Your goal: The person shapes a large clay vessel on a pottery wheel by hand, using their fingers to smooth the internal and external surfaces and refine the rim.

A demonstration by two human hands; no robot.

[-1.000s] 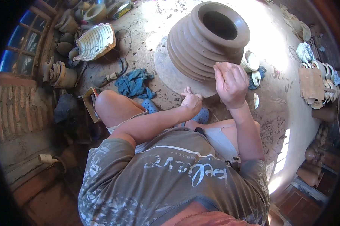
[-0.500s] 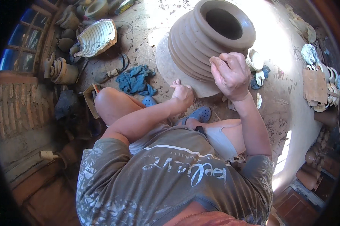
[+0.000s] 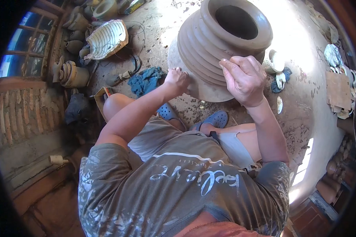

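A brown clay pot (image 3: 209,49), ringed with rounded ridges below a smooth, thick rim, stands on a flat, round disc (image 3: 209,94). At the disc's near left edge, the left hand (image 3: 177,81) bends its fingers, their grip unclear. Beside the ridges, the right hand (image 3: 245,82) curls its fingers together; whether they pinch anything, I cannot tell.

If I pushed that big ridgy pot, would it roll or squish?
The ridged pot probably wouldn't roll, since it stands on a broad, flat disc. It's likely heavy, being far bigger than the right hand. Its clay looks damp, so might dent.
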